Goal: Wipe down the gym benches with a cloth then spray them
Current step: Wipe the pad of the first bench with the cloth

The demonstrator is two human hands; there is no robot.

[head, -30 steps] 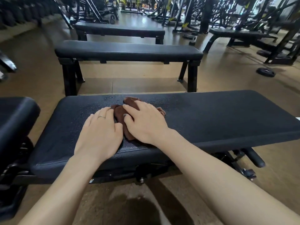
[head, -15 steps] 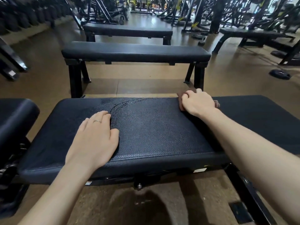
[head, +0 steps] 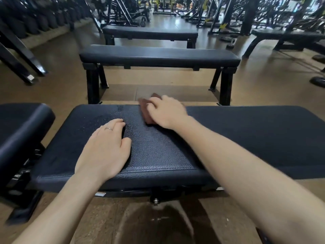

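A black padded gym bench (head: pixel 246 138) lies across the view in front of me. A brown cloth (head: pixel 146 110) rests at the far edge of its pad, pressed down under my right hand (head: pixel 167 111). The cloth and hand are slightly blurred. My left hand (head: pixel 105 148), with a ring on one finger, lies flat on the near half of the pad, fingers close together, holding nothing. Small droplets speckle the pad left of the cloth. No spray bottle is in view.
Another padded seat (head: pixel 21 127) sits close at the left. Two more flat benches (head: pixel 158 56) (head: pixel 149 32) stand in a row beyond, over tan floor. A dumbbell rack (head: pixel 26 18) runs along the far left; machines and weight plates (head: pixel 226 39) fill the back right.
My right hand swept the cloth from beside my left hand out to the right along the far edge, then back left toward the middle. My left hand stayed flat on the pad.
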